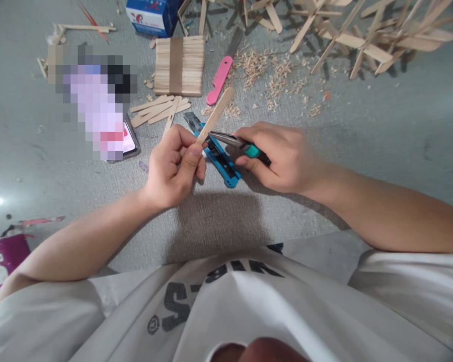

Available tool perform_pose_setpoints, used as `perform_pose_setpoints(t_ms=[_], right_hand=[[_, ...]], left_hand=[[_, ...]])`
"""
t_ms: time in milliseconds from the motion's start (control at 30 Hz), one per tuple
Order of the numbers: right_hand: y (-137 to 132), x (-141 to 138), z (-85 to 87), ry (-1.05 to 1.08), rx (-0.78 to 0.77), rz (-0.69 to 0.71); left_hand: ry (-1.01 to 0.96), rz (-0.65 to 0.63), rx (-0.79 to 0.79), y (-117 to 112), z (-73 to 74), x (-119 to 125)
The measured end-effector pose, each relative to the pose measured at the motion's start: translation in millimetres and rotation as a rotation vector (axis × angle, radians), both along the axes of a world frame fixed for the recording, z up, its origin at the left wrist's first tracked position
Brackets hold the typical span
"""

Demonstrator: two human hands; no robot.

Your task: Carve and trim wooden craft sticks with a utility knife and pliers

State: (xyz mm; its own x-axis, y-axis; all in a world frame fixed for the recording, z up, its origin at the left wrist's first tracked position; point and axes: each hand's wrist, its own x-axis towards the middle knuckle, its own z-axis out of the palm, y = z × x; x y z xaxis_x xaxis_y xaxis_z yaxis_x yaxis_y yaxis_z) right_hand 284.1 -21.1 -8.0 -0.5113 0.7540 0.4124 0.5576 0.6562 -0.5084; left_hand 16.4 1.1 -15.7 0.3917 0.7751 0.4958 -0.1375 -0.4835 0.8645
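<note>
My left hand (176,163) pinches a wooden craft stick (219,110) near its lower end, the stick slanting up to the right. In my right hand (281,156) is a pair of long-nose pliers (228,139) with dark and teal handles. The pliers' tip meets the stick close to my left fingers; whether the jaws grip it I cannot tell. Under both hands lies a blue utility knife (223,163) on the table, partly covered by my left fingers and the stick. A few loose craft sticks (156,108) lie just beyond my left hand.
A banded bundle of craft sticks (191,65) stands near a blue box (153,17). A pink-handled knife (221,80) lies beside wood shavings (252,68). Assembled stick structures (347,37) fill the back right. A phone (130,138), partly blurred out, and a purple case (7,256) are left.
</note>
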Motion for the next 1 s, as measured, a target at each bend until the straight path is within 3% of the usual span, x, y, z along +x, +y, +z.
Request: perform_pose_setpoints(t_ms=[700,1000], right_hand=[[0.0,0.5,2.9,-0.017,-0.062,0.017],[-2.7,-4.9,7.4,-0.023,-0.108,-0.02]], left_hand=[[-0.005,0.013,-0.018,-0.2,-2.6,-0.5],[0.125,0.101,-0.005,-3.4,9.8,-4.1]])
